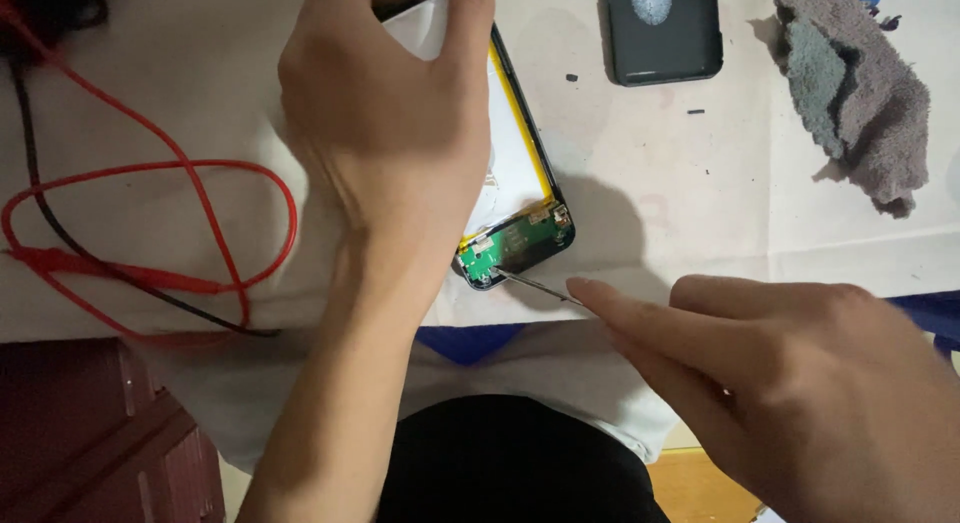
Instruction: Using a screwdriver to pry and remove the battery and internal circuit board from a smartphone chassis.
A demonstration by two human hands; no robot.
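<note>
Dark phone screen [663, 28], top centre.

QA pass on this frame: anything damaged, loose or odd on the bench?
Yes: the phone lies opened, green board bared. Small dark bits lie loose beside it. The other phone has a whitish smudge on it.

Small phone-repair bench, home or shop can't tell. Opened phone [515, 183] with its green board [515, 245] bare under the left fingers [470, 23]; thin metal tool [535, 286] at the right fingertips [585, 286]. Red and black probe leads [150, 273] well left of them, spare phone case [663, 28] and grey rag [855, 88] beyond, pale stained cloth [680, 183] over the table.
</note>
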